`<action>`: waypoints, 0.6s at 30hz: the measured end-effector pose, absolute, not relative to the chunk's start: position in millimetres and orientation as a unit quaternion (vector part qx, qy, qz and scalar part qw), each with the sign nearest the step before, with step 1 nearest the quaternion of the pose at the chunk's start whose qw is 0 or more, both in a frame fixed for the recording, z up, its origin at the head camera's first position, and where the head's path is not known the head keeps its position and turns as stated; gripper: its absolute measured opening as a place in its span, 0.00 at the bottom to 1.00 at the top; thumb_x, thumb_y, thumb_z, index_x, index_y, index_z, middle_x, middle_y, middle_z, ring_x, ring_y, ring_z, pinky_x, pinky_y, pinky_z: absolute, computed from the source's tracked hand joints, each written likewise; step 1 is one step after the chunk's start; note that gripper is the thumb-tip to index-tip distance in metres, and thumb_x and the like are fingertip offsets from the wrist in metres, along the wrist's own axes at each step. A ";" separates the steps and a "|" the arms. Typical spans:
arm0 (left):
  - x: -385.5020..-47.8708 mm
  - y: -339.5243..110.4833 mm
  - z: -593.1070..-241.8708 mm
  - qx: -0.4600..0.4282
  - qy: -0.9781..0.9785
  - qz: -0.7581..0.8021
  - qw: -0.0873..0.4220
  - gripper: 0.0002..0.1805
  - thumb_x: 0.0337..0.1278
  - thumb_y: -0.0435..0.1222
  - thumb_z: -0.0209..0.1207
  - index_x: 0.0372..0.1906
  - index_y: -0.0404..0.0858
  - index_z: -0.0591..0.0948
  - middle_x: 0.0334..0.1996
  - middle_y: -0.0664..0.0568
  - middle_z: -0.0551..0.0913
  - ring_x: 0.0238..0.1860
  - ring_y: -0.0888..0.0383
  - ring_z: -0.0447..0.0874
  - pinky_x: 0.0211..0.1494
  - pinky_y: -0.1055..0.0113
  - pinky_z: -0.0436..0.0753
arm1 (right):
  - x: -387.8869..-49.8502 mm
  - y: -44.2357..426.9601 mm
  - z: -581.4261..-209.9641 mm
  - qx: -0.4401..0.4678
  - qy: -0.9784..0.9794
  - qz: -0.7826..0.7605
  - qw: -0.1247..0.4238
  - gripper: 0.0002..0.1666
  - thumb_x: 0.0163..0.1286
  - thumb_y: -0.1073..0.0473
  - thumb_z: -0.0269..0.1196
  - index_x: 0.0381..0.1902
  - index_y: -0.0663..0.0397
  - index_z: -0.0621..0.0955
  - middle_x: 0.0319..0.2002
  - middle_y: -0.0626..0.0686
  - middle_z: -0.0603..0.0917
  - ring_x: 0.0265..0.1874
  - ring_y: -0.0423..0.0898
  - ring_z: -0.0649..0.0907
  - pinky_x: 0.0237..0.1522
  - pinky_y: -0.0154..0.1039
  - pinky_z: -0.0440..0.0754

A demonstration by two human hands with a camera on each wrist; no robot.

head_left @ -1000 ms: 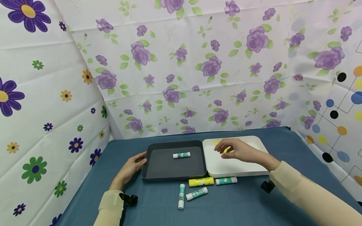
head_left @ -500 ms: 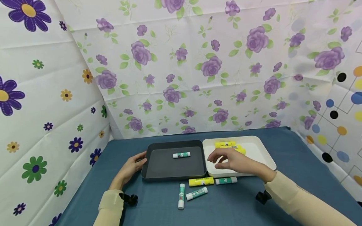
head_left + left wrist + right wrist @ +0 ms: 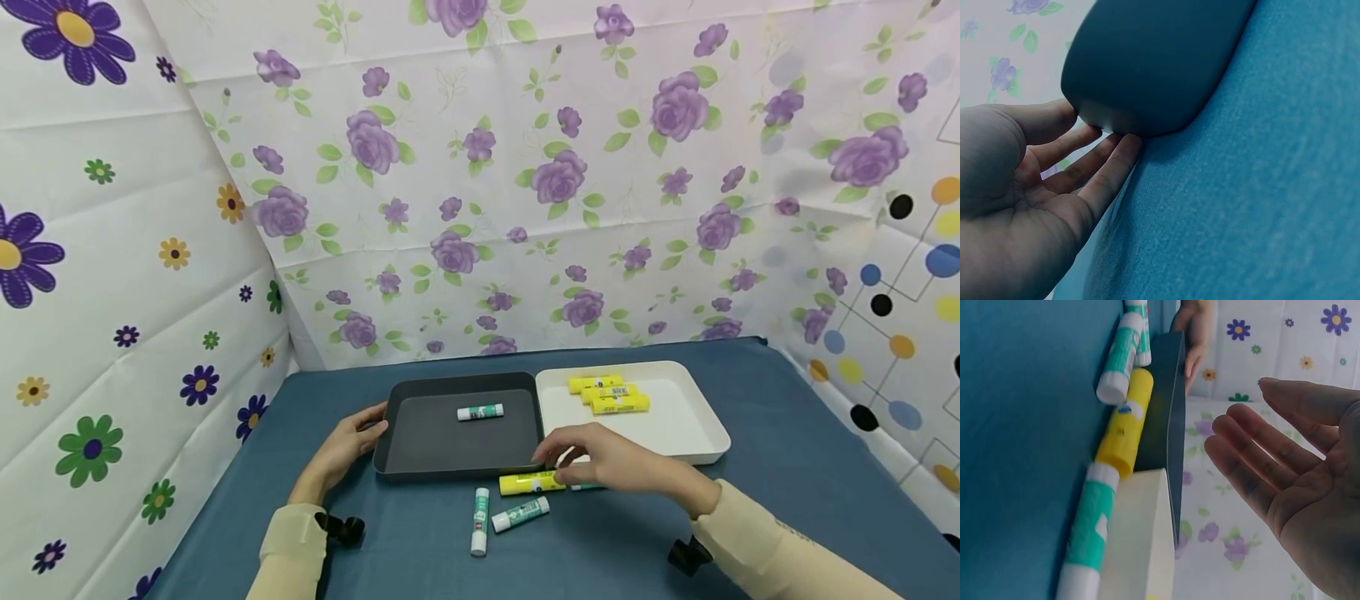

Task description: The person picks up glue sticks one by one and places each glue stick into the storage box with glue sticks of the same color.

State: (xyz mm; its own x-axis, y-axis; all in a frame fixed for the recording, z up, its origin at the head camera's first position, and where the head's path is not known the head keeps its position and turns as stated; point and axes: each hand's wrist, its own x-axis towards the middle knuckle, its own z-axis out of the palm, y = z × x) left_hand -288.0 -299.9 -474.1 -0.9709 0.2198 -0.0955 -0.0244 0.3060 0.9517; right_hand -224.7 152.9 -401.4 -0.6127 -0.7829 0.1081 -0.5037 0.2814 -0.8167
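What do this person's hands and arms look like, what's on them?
The bare left hand and bare right hand wear no gloves. There's a long pale cream fabric left sleeve and a matching right sleeve with small dark markings. A small black device sits by each cuff.

In the head view I'm getting bright, even light, the floral backdrop (image 3: 480, 200) paling toward upper right and a soft shadow spreading beside the right sleeve (image 3: 772, 542) toward the tabletop's (image 3: 412, 546) near edge. Both wrist views are running dimmer and bluer: the left is catching faint sheen on the dark tray (image 3: 1147, 62), while the right is blurring the glue sticks' (image 3: 1090, 519) printing and shading the right hand (image 3: 1316, 500).
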 end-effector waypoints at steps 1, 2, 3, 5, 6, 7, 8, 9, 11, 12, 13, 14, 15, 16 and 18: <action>-287.8 -299.9 -474.0 0.062 0.802 0.585 0.105 0.33 0.83 0.39 0.51 0.83 0.35 0.57 0.75 0.33 0.62 0.76 0.36 0.62 0.78 0.39 0.64 | -223.1 151.0 -402.5 -0.412 0.781 -0.440 0.164 0.17 0.77 0.64 0.64 0.61 0.54 0.83 0.55 0.60 0.85 0.52 0.57 0.85 0.56 0.43 0.86; -287.7 -299.8 -473.9 0.061 0.801 0.586 0.106 0.33 0.83 0.39 0.51 0.83 0.35 0.57 0.76 0.34 0.62 0.76 0.36 0.62 0.78 0.39 0.63 | -221.3 149.0 -403.5 -0.414 0.777 -0.443 0.169 0.17 0.77 0.64 0.64 0.61 0.56 0.83 0.56 0.61 0.85 0.53 0.57 0.85 0.57 0.44 0.86; -287.7 -299.8 -473.8 0.062 0.802 0.584 0.106 0.33 0.83 0.39 0.51 0.83 0.35 0.57 0.75 0.33 0.62 0.76 0.36 0.62 0.78 0.39 0.63 | -219.7 147.1 -404.9 -0.413 0.774 -0.446 0.175 0.17 0.77 0.65 0.64 0.61 0.58 0.83 0.56 0.61 0.85 0.53 0.58 0.85 0.57 0.44 0.86; -287.8 -299.8 -473.5 0.058 0.802 0.585 0.105 0.33 0.83 0.38 0.51 0.83 0.35 0.57 0.75 0.34 0.62 0.76 0.36 0.62 0.78 0.39 0.64 | -216.6 143.5 -408.1 -0.411 0.772 -0.448 0.183 0.17 0.76 0.66 0.64 0.61 0.58 0.83 0.56 0.61 0.85 0.53 0.59 0.85 0.58 0.43 0.85; -287.9 -299.8 -473.5 0.056 0.801 0.586 0.106 0.33 0.83 0.38 0.51 0.83 0.36 0.57 0.75 0.34 0.62 0.76 0.37 0.62 0.78 0.40 0.64 | -215.2 141.9 -409.9 -0.409 0.773 -0.448 0.187 0.17 0.76 0.66 0.64 0.61 0.58 0.83 0.56 0.61 0.85 0.53 0.59 0.85 0.57 0.43 0.85; -287.9 -300.0 -473.5 0.056 0.802 0.586 0.106 0.32 0.83 0.38 0.51 0.83 0.36 0.57 0.76 0.35 0.62 0.77 0.37 0.62 0.78 0.40 0.64 | -214.0 140.4 -412.0 -0.406 0.773 -0.448 0.191 0.17 0.76 0.66 0.64 0.61 0.57 0.83 0.56 0.60 0.85 0.53 0.59 0.85 0.57 0.42 0.85; -288.0 -300.1 -473.6 0.055 0.801 0.586 0.106 0.32 0.83 0.38 0.51 0.83 0.36 0.57 0.76 0.35 0.62 0.77 0.37 0.62 0.78 0.40 0.64 | -212.9 139.0 -414.2 -0.404 0.774 -0.447 0.195 0.17 0.76 0.65 0.64 0.61 0.57 0.83 0.56 0.60 0.85 0.53 0.59 0.85 0.57 0.42 0.85; -288.1 -300.4 -473.9 0.054 0.800 0.588 0.106 0.32 0.83 0.38 0.51 0.83 0.36 0.57 0.76 0.35 0.63 0.77 0.37 0.62 0.78 0.40 0.63 | -212.3 137.7 -416.7 -0.402 0.776 -0.444 0.195 0.17 0.76 0.65 0.64 0.60 0.56 0.83 0.56 0.59 0.85 0.53 0.59 0.85 0.57 0.41 0.85; -288.3 -300.7 -474.6 0.052 0.797 0.592 0.107 0.32 0.83 0.38 0.51 0.83 0.36 0.58 0.76 0.36 0.63 0.77 0.37 0.61 0.79 0.40 0.63 | -211.8 135.2 -421.5 -0.403 0.779 -0.440 0.195 0.17 0.76 0.65 0.65 0.60 0.55 0.83 0.56 0.58 0.85 0.53 0.57 0.85 0.56 0.39 0.85; -288.5 -301.0 -474.9 0.054 0.797 0.591 0.107 0.32 0.84 0.38 0.50 0.83 0.36 0.57 0.76 0.35 0.63 0.77 0.37 0.61 0.79 0.40 0.62 | -212.0 134.0 -423.7 -0.403 0.779 -0.439 0.195 0.17 0.76 0.65 0.65 0.60 0.55 0.83 0.56 0.58 0.85 0.54 0.57 0.85 0.57 0.39 0.85; -288.6 -301.1 -475.2 0.056 0.798 0.590 0.107 0.32 0.84 0.38 0.50 0.83 0.36 0.57 0.76 0.35 0.62 0.77 0.37 0.61 0.79 0.40 0.62 | -212.1 133.0 -425.7 -0.405 0.778 -0.439 0.195 0.17 0.75 0.65 0.65 0.60 0.55 0.83 0.56 0.58 0.85 0.54 0.56 0.85 0.57 0.39 0.85; -288.7 -301.2 -475.5 0.056 0.798 0.591 0.107 0.32 0.84 0.38 0.50 0.83 0.36 0.57 0.75 0.35 0.63 0.77 0.37 0.61 0.79 0.40 0.62 | -212.4 132.2 -427.4 -0.405 0.778 -0.438 0.195 0.17 0.75 0.65 0.65 0.60 0.55 0.83 0.56 0.58 0.85 0.54 0.56 0.85 0.57 0.38 0.85; -288.9 -301.2 -475.7 0.056 0.797 0.592 0.107 0.32 0.84 0.38 0.50 0.83 0.36 0.57 0.75 0.35 0.63 0.77 0.37 0.61 0.79 0.40 0.62 | -212.4 131.3 -428.4 -0.405 0.779 -0.438 0.195 0.17 0.75 0.66 0.65 0.60 0.54 0.83 0.56 0.58 0.85 0.54 0.55 0.85 0.57 0.38 0.85; -288.8 -301.0 -475.6 0.056 0.797 0.591 0.107 0.32 0.84 0.38 0.50 0.83 0.36 0.57 0.75 0.35 0.63 0.77 0.37 0.61 0.79 0.40 0.62 | -212.5 130.6 -429.3 -0.405 0.779 -0.438 0.196 0.17 0.75 0.66 0.65 0.60 0.54 0.84 0.56 0.58 0.85 0.54 0.55 0.85 0.57 0.38 0.84; -288.8 -301.1 -475.4 0.057 0.797 0.591 0.108 0.32 0.84 0.38 0.50 0.83 0.36 0.57 0.75 0.35 0.62 0.77 0.37 0.61 0.79 0.40 0.62 | -212.5 129.2 -430.4 -0.400 0.780 -0.437 0.200 0.17 0.75 0.66 0.65 0.59 0.52 0.84 0.56 0.58 0.85 0.54 0.54 0.84 0.58 0.39 0.84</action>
